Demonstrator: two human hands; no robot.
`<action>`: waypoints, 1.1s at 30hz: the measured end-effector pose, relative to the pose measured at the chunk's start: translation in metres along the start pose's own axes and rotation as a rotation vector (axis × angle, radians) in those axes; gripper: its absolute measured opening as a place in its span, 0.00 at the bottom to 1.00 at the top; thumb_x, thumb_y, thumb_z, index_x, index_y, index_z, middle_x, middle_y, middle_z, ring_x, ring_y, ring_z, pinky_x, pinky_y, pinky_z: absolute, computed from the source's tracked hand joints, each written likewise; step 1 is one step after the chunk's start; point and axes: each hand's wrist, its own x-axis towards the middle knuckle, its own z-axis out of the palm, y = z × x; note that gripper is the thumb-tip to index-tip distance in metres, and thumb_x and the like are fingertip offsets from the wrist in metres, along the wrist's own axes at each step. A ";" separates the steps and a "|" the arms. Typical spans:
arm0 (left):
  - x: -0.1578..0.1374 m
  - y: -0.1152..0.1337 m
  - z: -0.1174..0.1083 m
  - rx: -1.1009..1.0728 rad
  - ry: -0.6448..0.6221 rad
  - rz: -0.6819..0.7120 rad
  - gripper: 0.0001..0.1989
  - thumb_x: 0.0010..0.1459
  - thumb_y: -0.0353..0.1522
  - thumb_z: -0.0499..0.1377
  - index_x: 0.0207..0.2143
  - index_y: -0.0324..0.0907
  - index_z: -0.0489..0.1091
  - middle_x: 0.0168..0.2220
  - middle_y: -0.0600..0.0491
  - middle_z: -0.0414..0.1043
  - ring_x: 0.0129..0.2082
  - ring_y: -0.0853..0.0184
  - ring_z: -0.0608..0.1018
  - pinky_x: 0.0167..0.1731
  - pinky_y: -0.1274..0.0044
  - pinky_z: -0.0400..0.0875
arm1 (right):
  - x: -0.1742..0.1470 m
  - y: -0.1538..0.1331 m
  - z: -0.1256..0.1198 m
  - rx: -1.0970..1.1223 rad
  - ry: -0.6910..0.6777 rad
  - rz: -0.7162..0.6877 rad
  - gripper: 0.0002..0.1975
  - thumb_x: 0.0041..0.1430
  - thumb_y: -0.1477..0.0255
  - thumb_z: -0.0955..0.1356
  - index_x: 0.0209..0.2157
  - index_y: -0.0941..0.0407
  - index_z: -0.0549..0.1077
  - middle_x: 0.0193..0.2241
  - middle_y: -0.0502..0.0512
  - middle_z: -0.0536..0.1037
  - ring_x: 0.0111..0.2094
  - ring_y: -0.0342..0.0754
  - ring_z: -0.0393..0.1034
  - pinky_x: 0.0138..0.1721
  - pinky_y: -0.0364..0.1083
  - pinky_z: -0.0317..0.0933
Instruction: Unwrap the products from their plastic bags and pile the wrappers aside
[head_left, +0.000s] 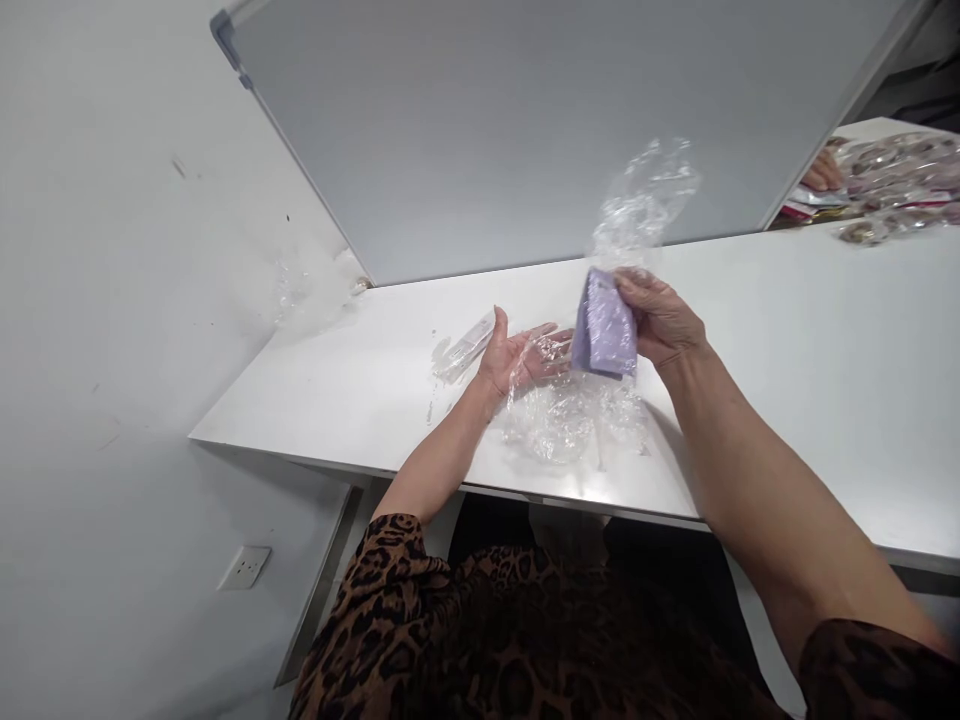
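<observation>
My right hand [664,318] is closed on a folded lilac card [611,328] inside clear plastic, holding it above the table. Crinkled clear plastic film [646,200] rises behind that hand, and more clear film [559,420] spreads below and left of the card. My left hand [521,358] is open, palm up with its fingers stretched toward the card, partly behind the loose film. Beside its thumb lies a flat clear packet [466,345] with a whitish strip. What is inside the lilac piece cannot be seen.
A white table [787,400] runs along a grey-white board [525,130]. Crumpled clear plastic [315,290] sits in the left corner by the wall. At the far right, another person's hand [823,172] rests near several plastic-wrapped items [900,180]. A wall socket [245,568] is low left.
</observation>
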 end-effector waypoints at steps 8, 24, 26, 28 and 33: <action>0.006 -0.008 -0.006 0.239 -0.133 -0.084 0.10 0.64 0.34 0.71 0.44 0.38 0.78 0.34 0.46 0.80 0.36 0.61 0.84 0.49 0.64 0.81 | -0.010 0.004 0.016 0.081 0.000 0.153 0.26 0.34 0.65 0.88 0.35 0.53 0.81 0.36 0.50 0.81 0.36 0.44 0.75 0.39 0.45 0.76; 0.011 -0.008 0.010 0.200 0.107 0.199 0.09 0.62 0.30 0.69 0.31 0.39 0.73 0.24 0.58 0.74 0.22 0.74 0.75 0.28 0.79 0.69 | -0.015 -0.009 0.029 -0.354 0.196 0.275 0.24 0.61 0.49 0.76 0.43 0.55 0.75 0.48 0.61 0.78 0.42 0.49 0.73 0.35 0.45 0.71; 0.012 -0.007 0.008 0.211 0.111 0.255 0.10 0.61 0.31 0.71 0.32 0.40 0.73 0.25 0.59 0.75 0.23 0.73 0.76 0.29 0.79 0.70 | -0.021 -0.019 0.031 -0.415 0.112 0.284 0.31 0.63 0.43 0.72 0.53 0.53 0.73 0.58 0.65 0.75 0.51 0.56 0.74 0.42 0.50 0.76; 0.011 -0.008 0.006 0.234 0.101 0.289 0.12 0.59 0.33 0.74 0.34 0.40 0.73 0.27 0.58 0.77 0.25 0.72 0.79 0.32 0.78 0.72 | -0.029 -0.027 0.035 -0.486 -0.037 0.287 0.40 0.59 0.42 0.74 0.64 0.50 0.68 0.66 0.67 0.70 0.59 0.61 0.72 0.52 0.56 0.76; 0.006 -0.008 0.005 0.273 0.030 0.286 0.11 0.63 0.32 0.71 0.33 0.41 0.72 0.30 0.56 0.81 0.31 0.71 0.83 0.45 0.76 0.77 | -0.044 -0.027 0.038 -0.617 -0.187 0.273 0.57 0.44 0.53 0.83 0.71 0.51 0.60 0.69 0.73 0.66 0.61 0.67 0.71 0.62 0.64 0.71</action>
